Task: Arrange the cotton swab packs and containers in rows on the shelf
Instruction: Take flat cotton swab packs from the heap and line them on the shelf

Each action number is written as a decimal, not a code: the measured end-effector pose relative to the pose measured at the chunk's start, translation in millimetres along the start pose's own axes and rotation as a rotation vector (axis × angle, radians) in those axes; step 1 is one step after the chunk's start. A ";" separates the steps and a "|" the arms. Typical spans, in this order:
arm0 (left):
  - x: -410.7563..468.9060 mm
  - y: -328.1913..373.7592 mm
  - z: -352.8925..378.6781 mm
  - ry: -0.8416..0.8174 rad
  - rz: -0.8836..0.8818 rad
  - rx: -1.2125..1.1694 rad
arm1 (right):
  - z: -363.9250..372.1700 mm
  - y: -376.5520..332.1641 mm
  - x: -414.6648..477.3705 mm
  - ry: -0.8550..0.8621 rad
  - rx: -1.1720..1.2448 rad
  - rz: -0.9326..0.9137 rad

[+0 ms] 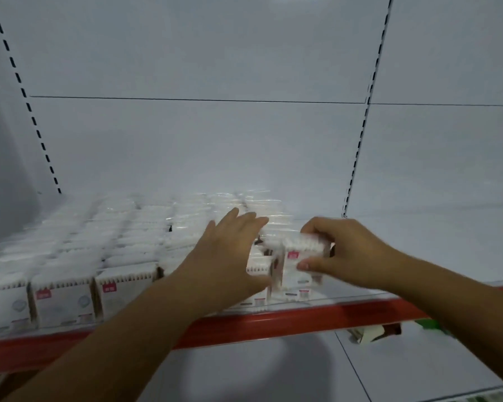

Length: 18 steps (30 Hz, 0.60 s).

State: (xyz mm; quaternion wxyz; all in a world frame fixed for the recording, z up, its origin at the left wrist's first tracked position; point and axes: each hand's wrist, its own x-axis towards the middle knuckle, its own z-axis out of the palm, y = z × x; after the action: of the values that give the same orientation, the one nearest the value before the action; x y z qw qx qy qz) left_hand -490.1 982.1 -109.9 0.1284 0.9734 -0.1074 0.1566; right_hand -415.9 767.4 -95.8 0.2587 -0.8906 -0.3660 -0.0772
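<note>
1. Shelf (pixel 288 317): you are working at a white shelf with a red front edge and a clear lip. Rows of cotton swab packs (pixel 64 300) stand upright on it, running from the lip back toward the rear panel. The rows end roughly where your hands are.
2. Left hand (pixel 227 253): the fingers are straight and it grips nothing. It lies flat across the tops of the packs at the right end of the rows, apparently as a steadying stop.
3. Right hand (pixel 352 253): it is clamped on one pack (pixel 298 256), with the fingers curled over the top and the thumb (pixel 305 266) on the front face. The pack is upright, just beside the last row and near the front lip. Motion blur prevents telling whether its base is on the shelf.
4. Handling, as judged: the pack looks light, with a thin, glossy clear wrap that is probably slick and yields under a squeeze. Take it across the two broad faces near the top. Use moderate pressure only, so the wrap neither buckles nor slips.
5. Risk, as judged: the packs are narrow and closely set, so a nudge could topple a neighbour into its row. Seat the pack flush against the left hand's side.
6. Other: cardboard and something green (pixel 372 335) lie on the level below, too blurred to identify.
</note>
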 end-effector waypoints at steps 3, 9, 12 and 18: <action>10.4 -9.1 11.3 -0.306 -0.066 0.401 | 25.7 9.7 -6.7 -0.012 -0.290 -0.155; 9.0 -21.5 24.0 -0.279 -0.051 0.422 | 36.7 14.5 -0.8 -0.185 -0.286 -0.151; 8.4 -22.3 26.2 -0.268 -0.038 0.420 | 43.1 14.4 0.4 -0.181 -0.281 -0.121; 8.5 -22.5 25.9 -0.275 -0.012 0.437 | 54.6 19.4 4.8 -0.124 -0.342 -0.104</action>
State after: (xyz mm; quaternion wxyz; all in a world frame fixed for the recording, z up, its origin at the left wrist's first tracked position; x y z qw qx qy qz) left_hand -469.4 994.5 -135.7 -0.0997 0.9908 -0.0816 0.0416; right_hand -401.9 787.0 -148.7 0.0764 -0.9045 -0.4083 -0.0966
